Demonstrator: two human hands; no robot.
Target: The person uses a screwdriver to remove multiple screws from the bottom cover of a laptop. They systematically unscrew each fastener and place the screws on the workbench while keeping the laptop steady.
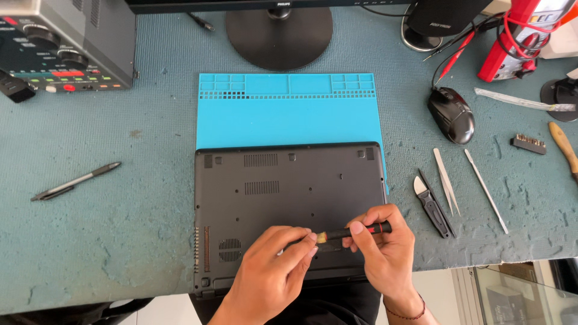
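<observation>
Head view: right hand [385, 250] pinches the screwdriver [355, 231], lying crosswise, handle to the right. Left hand [274, 265] fingertips clamp its tip end over the laptop base [265, 186].

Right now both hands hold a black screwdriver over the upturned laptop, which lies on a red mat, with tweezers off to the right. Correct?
Not quite: the mat is blue, not red, as the head view shows. Otherwise yes: the left hand and right hand hold the black screwdriver over the upturned laptop, tweezers to the right.

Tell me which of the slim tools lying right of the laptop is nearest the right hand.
The black-handled cutter, closest to the right hand; the white tweezers and thin metal probe lie farther right.
</observation>
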